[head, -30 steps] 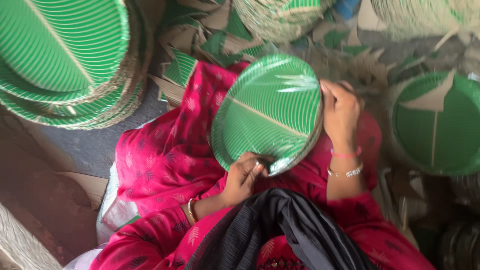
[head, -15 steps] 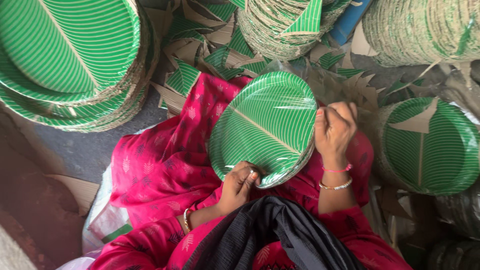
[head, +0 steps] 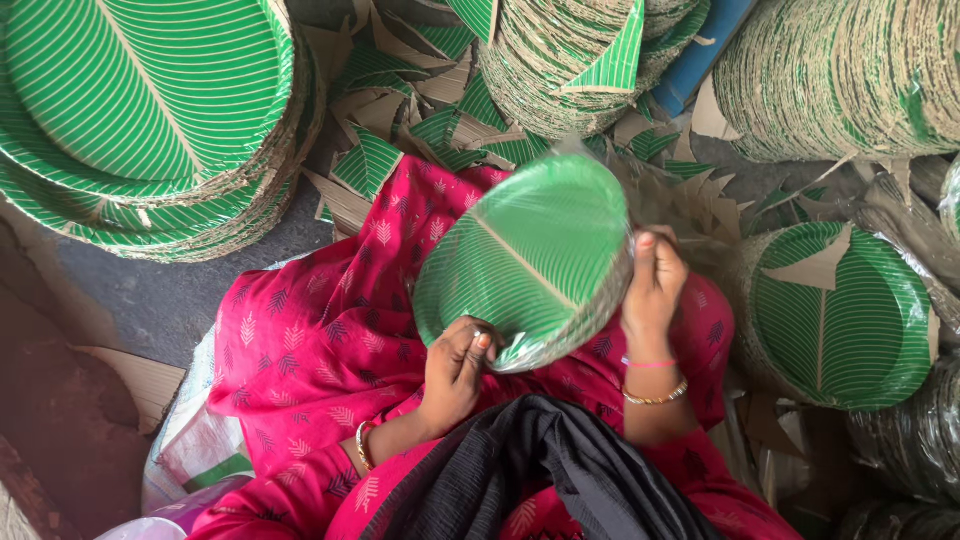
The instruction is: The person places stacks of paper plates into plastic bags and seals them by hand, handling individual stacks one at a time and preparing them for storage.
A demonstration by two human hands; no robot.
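Small stack of green leaf-print plates (head: 525, 262) held tilted above the red-clothed lap (head: 320, 330). Left hand (head: 455, 375) pinches stack's lower edge w/ clenched grip; right hand (head: 655, 285) grasps its right rim. Risk: tilt + thin-edge pinch could let plates fan out & slide toward the lap.

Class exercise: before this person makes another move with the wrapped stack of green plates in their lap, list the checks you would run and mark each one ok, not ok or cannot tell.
1. Left hand grips the lower rim of the wrapped plate stack: ok.
2. Right hand holds the stack's right edge: ok.
3. Stack is tilted, propped over the lap, not lying flat: ok.
4. Clear film covers the top plate: ok; whether it is sealed underneath: cannot tell.
5. Floor around is free of clutter: not ok, green cardboard offcuts lie scattered.
6. Neighbouring plate pile is apart from the right hand: ok.
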